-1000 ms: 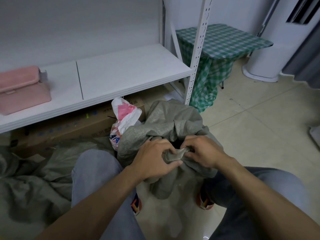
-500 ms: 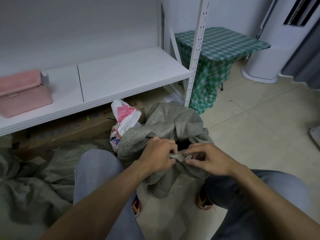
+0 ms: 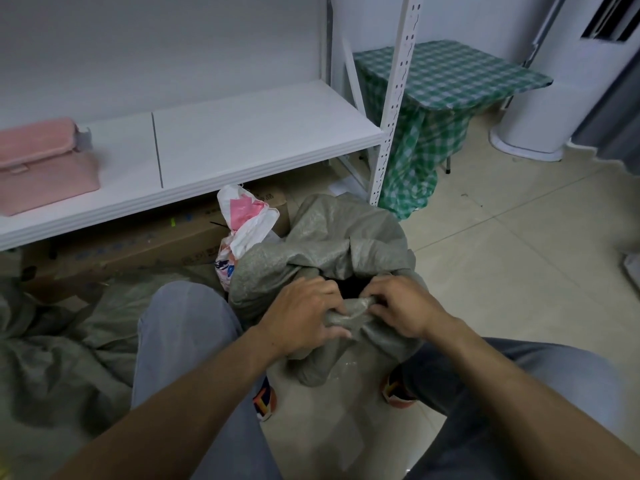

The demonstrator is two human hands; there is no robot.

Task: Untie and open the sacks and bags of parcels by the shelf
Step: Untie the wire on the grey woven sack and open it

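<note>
Both hands, left hand (image 3: 304, 315) and right hand (image 3: 403, 308), clamp curled fingers on the grey sack (image 3: 329, 244)'s twisted mouth (dark gap just beyond fingertips); untying underway, next likely pulling apart.

This looks like a plain storage room, perhaps the back room of a small parcel business. At the left stands a white metal shelf (image 3: 242, 133) with a perforated upright (image 3: 393, 116), the kind used in stockrooms. Under it lies a long cardboard box (image 3: 138, 244). On the tiled floor (image 3: 519, 254) stand a grey woven sack (image 3: 339, 230) and a white and pink plastic bag (image 3: 247, 216), with more grey sacking (image 3: 52, 341) at the near left. At the far right are a table with a green checked cloth (image 3: 450, 74) and a white standing air conditioner (image 3: 554, 109).
</note>
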